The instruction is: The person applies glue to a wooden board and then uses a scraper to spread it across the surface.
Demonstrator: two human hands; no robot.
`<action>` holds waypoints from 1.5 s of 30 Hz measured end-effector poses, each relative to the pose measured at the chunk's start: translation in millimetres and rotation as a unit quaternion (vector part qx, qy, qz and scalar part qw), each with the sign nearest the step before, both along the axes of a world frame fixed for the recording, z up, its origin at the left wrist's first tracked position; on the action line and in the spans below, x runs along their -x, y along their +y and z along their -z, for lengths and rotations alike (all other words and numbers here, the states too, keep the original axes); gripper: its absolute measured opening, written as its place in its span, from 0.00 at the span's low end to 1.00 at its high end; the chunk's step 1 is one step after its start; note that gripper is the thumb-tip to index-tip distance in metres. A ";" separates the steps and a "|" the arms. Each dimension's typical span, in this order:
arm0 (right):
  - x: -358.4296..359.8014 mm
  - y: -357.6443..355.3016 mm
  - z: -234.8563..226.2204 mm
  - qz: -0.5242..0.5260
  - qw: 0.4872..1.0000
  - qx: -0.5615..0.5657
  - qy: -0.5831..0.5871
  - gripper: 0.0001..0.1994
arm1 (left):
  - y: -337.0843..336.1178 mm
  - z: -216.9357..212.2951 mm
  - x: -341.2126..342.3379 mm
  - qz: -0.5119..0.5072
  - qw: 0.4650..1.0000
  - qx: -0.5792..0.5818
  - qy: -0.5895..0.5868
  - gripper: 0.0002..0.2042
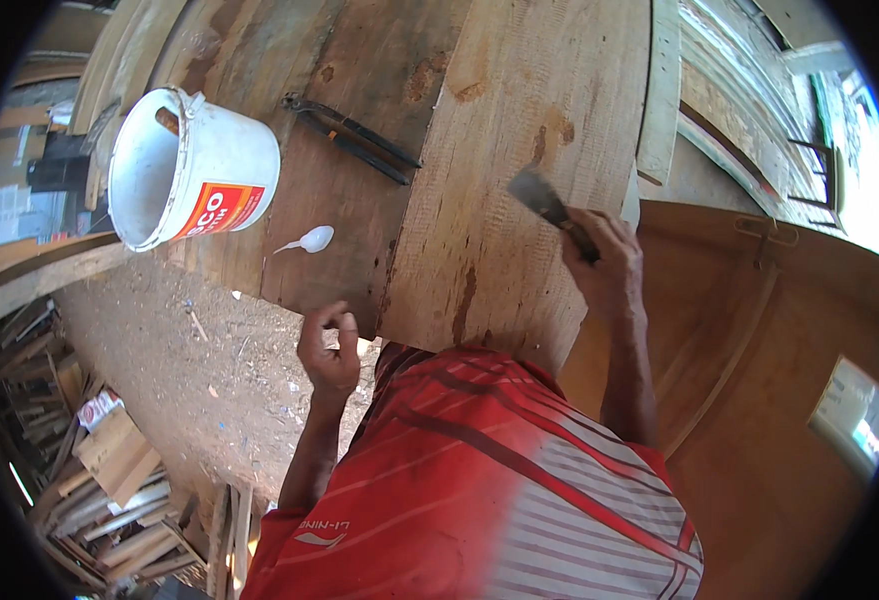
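Note:
My right hand is closed round the dark handle of a putty knife. Its grey blade, slightly blurred, points up and left over the pale wooden board. At the near edge of the boards is my left hand, fingers loosely bent and nothing visible in them. A white plastic spoon lies on the darker plank beyond that hand. Farther back rests a pair of pincers with long black handles. To the left a white bucket with a red and orange label lies tipped, a brown stick-like end showing inside.
Scrap wood is heaped at the lower left beside the littered dirt ground. A large brown wooden panel stands at the right. Stacked planks lie at the far right.

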State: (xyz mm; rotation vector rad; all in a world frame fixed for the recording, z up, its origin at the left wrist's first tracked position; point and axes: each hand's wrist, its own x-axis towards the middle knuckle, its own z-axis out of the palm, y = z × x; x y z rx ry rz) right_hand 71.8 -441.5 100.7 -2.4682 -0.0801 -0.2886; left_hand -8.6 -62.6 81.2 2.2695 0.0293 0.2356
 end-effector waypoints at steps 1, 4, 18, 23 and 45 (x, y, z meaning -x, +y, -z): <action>3.5 6.2 6.5 -0.016 1.000 0.002 -0.006 0.17 | 12.0 3.3 -2.5 -0.016 1.000 -0.003 0.014 0.13; 12.8 25.4 16.9 -0.037 0.999 0.001 0.011 0.17 | 18.9 3.4 -22.4 -0.063 0.998 -0.018 0.003 0.26; 13.3 54.2 0.2 0.038 0.992 0.123 0.016 0.17 | 21.5 8.1 -92.5 0.031 0.997 -0.007 -0.077 0.12; 12.4 92.6 -8.8 0.029 0.999 -0.026 -0.002 0.20 | 33.2 22.0 -82.4 0.010 0.993 0.101 -0.052 0.12; -6.2 131.4 -9.0 0.011 0.879 -0.462 0.121 0.16 | -12.8 -30.6 -132.6 0.218 0.972 0.090 -0.022 0.20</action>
